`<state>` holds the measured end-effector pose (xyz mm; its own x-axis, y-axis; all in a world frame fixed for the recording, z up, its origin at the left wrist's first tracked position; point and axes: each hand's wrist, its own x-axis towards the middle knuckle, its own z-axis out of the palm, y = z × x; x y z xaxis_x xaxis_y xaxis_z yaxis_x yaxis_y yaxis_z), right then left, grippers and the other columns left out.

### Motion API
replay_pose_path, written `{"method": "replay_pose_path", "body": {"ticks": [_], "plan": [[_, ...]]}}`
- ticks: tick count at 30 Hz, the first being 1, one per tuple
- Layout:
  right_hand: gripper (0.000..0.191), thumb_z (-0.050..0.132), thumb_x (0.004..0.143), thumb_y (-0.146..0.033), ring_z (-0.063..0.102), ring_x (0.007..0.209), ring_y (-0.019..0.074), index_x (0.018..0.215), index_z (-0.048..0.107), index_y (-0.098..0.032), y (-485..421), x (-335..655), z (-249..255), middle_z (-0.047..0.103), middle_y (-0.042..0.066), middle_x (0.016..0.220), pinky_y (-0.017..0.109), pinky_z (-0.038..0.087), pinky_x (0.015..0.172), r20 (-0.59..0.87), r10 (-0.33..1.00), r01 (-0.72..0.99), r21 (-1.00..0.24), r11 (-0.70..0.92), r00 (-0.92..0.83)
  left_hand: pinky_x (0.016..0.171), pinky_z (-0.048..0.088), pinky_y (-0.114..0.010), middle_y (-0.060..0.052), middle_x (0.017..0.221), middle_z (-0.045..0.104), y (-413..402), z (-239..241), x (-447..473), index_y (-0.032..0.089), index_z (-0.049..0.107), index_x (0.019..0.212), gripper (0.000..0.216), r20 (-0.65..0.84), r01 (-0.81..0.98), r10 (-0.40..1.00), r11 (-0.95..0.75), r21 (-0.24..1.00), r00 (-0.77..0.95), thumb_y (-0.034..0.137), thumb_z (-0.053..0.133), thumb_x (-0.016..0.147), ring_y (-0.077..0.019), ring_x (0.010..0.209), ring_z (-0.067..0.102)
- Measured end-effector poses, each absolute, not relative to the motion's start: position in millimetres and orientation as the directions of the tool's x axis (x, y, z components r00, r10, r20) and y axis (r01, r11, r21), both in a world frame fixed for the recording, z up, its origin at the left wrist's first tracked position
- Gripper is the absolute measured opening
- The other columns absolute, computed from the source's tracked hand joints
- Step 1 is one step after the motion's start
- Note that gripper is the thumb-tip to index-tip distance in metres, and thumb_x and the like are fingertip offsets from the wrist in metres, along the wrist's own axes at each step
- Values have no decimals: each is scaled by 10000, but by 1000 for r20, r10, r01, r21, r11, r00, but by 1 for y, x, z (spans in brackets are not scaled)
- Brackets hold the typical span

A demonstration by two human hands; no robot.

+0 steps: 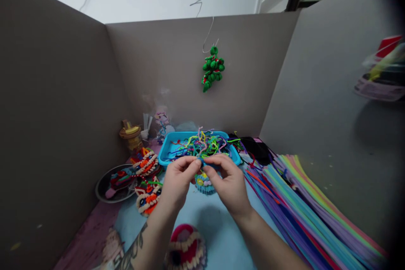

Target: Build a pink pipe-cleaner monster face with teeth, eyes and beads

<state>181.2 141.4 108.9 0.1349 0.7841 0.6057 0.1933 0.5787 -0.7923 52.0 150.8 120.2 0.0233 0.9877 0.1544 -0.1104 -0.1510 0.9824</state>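
My left hand (181, 179) and my right hand (228, 181) meet at the middle, fingertips nearly touching. Between them they pinch a small piece of blue pipe cleaner (201, 161), mostly covered by the fingers. Just below and behind the fingers sits a light-blue fuzzy piece (205, 186) with a yellow flower-like spot, partly hidden by my hands. Closer to me, between my forearms, lies a round pink and cream fuzzy piece (186, 249). Behind my hands stands a blue tray (164, 148) heaped with tangled pipe cleaner offcuts (205, 143).
Long pipe cleaners (303, 206) in many colours spread along the right. On the left are a metal bowl (103, 194), orange and cream fuzzy pieces (148, 198) and a lidded jar (130, 133). A green leafy ornament (213, 67) hangs on the grey back panel (158, 59).
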Motion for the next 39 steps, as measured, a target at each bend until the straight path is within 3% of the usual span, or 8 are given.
{"method": "replay_pose_path", "body": {"ticks": [5, 9, 12, 16, 21, 32, 39], "plan": [[145, 611, 773, -313, 538, 624, 137, 725, 598, -177, 144, 184, 112, 597, 11, 684, 246, 445, 574, 377, 922, 73, -926, 371, 90, 588, 416, -213, 3, 671, 641, 148, 121, 51, 171, 704, 719, 132, 337, 143, 941, -331, 933, -21, 297, 668, 725, -110, 628, 539], [164, 575, 791, -306, 522, 637, 137, 694, 588, -174, 142, 184, 112, 578, 12, 682, 241, 423, 583, 431, 897, 173, -895, 411, 99, 632, 437, -224, -8, 710, 671, 145, 119, 55, 173, 713, 730, 123, 382, 205, 923, -365, 908, -50, 283, 659, 732, -128, 666, 568], [167, 538, 807, -297, 511, 648, 136, 691, 570, -180, 141, 183, 111, 557, 7, 683, 236, 410, 589, 467, 877, 209, -874, 440, 109, 518, 416, -212, -6, 650, 653, 144, 119, 58, 158, 710, 761, 185, 290, 141, 956, -282, 949, -39, 331, 648, 738, -110, 552, 530], [204, 540, 797, -340, 443, 568, 113, 670, 525, -181, 147, 190, 113, 480, -23, 607, 221, 367, 524, 375, 925, 118, -923, 366, 64, 486, 409, -210, -32, 676, 669, 147, 127, 49, 144, 715, 890, 312, 185, 104, 981, -190, 976, 49, 408, 619, 754, -120, 551, 541], [225, 554, 772, -334, 400, 531, 96, 621, 502, -176, 151, 201, 118, 441, -36, 561, 208, 326, 484, 331, 940, 113, -934, 340, -85, 620, 448, -232, -59, 829, 708, 149, 137, 35, 169, 728, 841, 241, 262, 278, 961, -277, 920, 91, 370, 644, 738, -167, 729, 607], [176, 499, 763, -241, 411, 567, 108, 599, 491, -179, 147, 201, 121, 446, -35, 577, 216, 318, 514, 346, 919, 297, -872, 390, -189, 580, 390, -224, -11, 617, 610, 148, 133, 41, 161, 654, 623, 232, 341, 397, 904, -421, 816, 258, 280, 549, 792, -135, 616, 533], [186, 493, 770, -182, 433, 561, 107, 584, 497, -179, 151, 204, 119, 472, -37, 572, 212, 313, 509, 370, 906, 412, -807, 423, -206, 689, 441, -268, -59, 839, 722, 152, 130, 38, 196, 723, 855, 196, 381, 453, 882, -469, 758, 276, 289, 562, 795, -192, 771, 624]]}}
